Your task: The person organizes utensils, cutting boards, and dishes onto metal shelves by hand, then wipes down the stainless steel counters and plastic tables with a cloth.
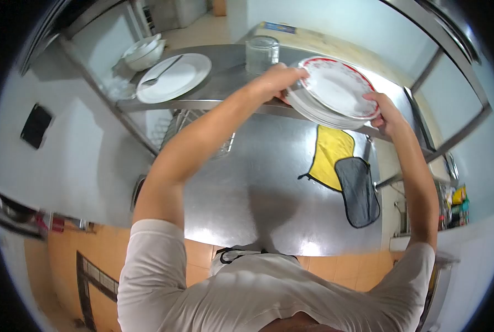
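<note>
Both of my hands grip a stack of plates point(335, 88) at the height of the upper steel shelf point(222, 83). The top plate is white with a red patterned rim, and several pale plates show beneath it. My left hand point(280, 80) closes on the left edge, thumb over the rim. On the right edge, my right hand point(386, 112) holds with its thumb on top and fingers curled under. A clear glass jar point(262, 55) stands on the shelf just beyond my left hand.
Left on the shelf lies a white oval plate point(175, 80) with a fork point(161, 72); white bowls point(144, 52) stand behind it. Below, a yellow cloth point(331, 157) and a grey cloth point(358, 191) lie on the steel table point(247, 205). A wire rack point(225, 145) sits under the shelf.
</note>
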Demonstrator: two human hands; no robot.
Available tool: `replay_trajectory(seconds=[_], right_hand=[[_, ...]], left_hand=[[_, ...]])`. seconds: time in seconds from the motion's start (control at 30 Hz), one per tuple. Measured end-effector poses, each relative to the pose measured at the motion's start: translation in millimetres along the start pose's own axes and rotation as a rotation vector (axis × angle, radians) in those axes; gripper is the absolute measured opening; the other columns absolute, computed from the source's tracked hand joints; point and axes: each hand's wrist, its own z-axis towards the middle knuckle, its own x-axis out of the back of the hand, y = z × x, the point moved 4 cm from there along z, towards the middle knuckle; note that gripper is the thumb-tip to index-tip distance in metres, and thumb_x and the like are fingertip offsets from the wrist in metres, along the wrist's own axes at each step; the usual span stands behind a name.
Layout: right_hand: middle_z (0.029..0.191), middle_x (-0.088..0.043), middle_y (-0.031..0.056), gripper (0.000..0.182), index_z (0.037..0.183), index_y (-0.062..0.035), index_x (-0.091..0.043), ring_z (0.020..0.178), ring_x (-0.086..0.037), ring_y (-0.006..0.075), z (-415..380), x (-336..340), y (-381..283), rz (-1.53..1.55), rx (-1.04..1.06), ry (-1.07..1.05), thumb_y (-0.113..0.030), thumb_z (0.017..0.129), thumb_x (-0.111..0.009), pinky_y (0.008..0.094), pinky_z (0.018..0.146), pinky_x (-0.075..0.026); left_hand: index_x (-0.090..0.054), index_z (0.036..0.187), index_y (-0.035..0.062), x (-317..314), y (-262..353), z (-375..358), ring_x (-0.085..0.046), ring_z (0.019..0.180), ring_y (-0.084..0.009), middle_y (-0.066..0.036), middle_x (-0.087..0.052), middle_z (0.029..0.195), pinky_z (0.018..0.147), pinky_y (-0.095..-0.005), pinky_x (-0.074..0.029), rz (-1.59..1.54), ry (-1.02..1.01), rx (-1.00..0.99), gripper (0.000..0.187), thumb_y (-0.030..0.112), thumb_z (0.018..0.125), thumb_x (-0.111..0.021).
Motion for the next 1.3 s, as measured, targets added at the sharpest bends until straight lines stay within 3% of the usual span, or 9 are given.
replay_trajectory(seconds=[0.3,0.33,0.47,0.6,0.8,1.0,1.03,1.23,1.3], right_hand=[[0.057,-0.043,-0.0043,0.021,0.080,-0.0120,-0.051,0.040,-0.025,0.0045,31.4,5.2,2.1,0.038,-0.045,-0.079,-0.026,0.086,-0.065,0.0209,0.033,-0.019],[0.057,-0.043,-0.0042,0.023,0.080,-0.0122,-0.050,0.040,-0.025,0.0046,38.2,6.8,2.4,0.042,-0.034,-0.090,-0.027,0.086,-0.066,0.0209,0.033,-0.018],[0.057,-0.042,-0.0036,0.032,0.084,-0.0093,-0.053,0.039,-0.025,0.0050,56.2,10.7,2.8,-0.038,0.054,-0.072,-0.039,0.090,-0.064,0.0226,0.034,-0.018],[0.068,-0.050,0.0001,0.062,0.106,-0.0018,-0.060,0.040,-0.030,0.0066,22.1,18.6,-15.8,-0.357,0.168,0.093,-0.062,0.094,-0.049,0.0236,0.037,-0.021],[0.070,-0.048,-0.0020,0.055,0.119,-0.0001,-0.063,0.054,-0.040,0.0042,-7.8,61.9,-10.9,-0.487,0.347,0.388,-0.051,0.100,-0.050,0.0247,0.044,-0.029],[0.068,-0.039,-0.0087,0.031,0.120,-0.0005,-0.065,0.061,-0.034,0.0014,-118.0,2.8,15.7,-0.418,0.862,0.378,-0.023,0.104,-0.050,0.0195,0.054,-0.025],[0.069,-0.038,-0.0105,0.028,0.119,-0.0003,-0.065,0.061,-0.032,0.0014,-150.8,-22.6,15.3,-0.358,0.728,0.281,-0.018,0.104,-0.049,0.0196,0.053,-0.023],[0.066,-0.041,-0.0087,0.020,0.102,-0.0023,-0.068,0.059,-0.035,0.0032,-228.3,-100.6,42.4,-0.319,0.640,0.189,-0.015,0.103,-0.052,0.0220,0.052,-0.026],[0.066,-0.042,-0.0079,0.027,0.100,-0.0026,-0.068,0.059,-0.036,0.0026,-240.4,-122.3,31.2,-0.244,0.462,0.008,-0.021,0.105,-0.048,0.0225,0.051,-0.027]], left_hand=[[-0.066,0.098,-0.0153,-1.0,19.6,8.3,-0.070,0.057,-0.0298,-0.024,-0.070,0.084,0.052,-0.0319,-0.060,0.480,0.160,-0.004,0.060,0.043,0.082,-0.064],[-0.066,0.100,-0.0170,-3.2,28.2,3.5,-0.074,0.072,-0.0328,-0.029,-0.070,0.091,0.065,-0.0365,-0.061,0.561,0.161,0.019,0.065,0.046,0.086,-0.061],[-0.066,0.110,-0.0106,-8.3,55.5,-49.6,-0.070,0.099,-0.0349,-0.030,-0.069,0.104,0.089,-0.0444,-0.053,0.848,0.390,-0.265,0.061,0.048,0.092,-0.058],[-0.070,0.112,0.0021,90.7,50.3,-157.4,-0.073,0.076,-0.0252,-0.016,-0.074,0.091,0.069,-0.0383,-0.058,0.878,0.576,-0.678,0.035,0.028,0.088,-0.066],[-0.071,0.110,0.0027,318.0,-6.2,-161.6,-0.064,0.105,-0.0330,-0.014,-0.068,0.113,0.095,-0.0427,-0.049,1.551,0.560,-0.225,0.031,0.016,0.083,-0.065],[-0.071,0.105,0.0053,334.8,-17.2,-147.9,-0.063,0.108,-0.0328,-0.012,-0.067,0.110,0.093,-0.0445,-0.050,1.869,0.384,-0.092,0.022,0.012,0.088,-0.059],[-0.071,0.104,0.0061,338.4,-19.4,-141.3,-0.063,0.109,-0.0327,-0.012,-0.067,0.111,0.094,-0.0446,-0.050,1.944,0.387,-0.082,0.022,0.011,0.089,-0.058],[-0.068,0.099,0.0032,294.8,34.5,-199.7,-0.067,0.096,-0.0336,-0.014,-0.069,0.101,0.086,-0.0418,-0.053,1.438,0.585,-1.114,0.021,-0.004,0.082,-0.058],[-0.065,0.098,-0.0006,249.9,41.0,-226.1,-0.065,0.087,-0.0288,-0.013,-0.066,0.094,0.076,-0.0348,-0.052,1.132,0.525,-1.120,0.018,-0.010,0.084,-0.058]])
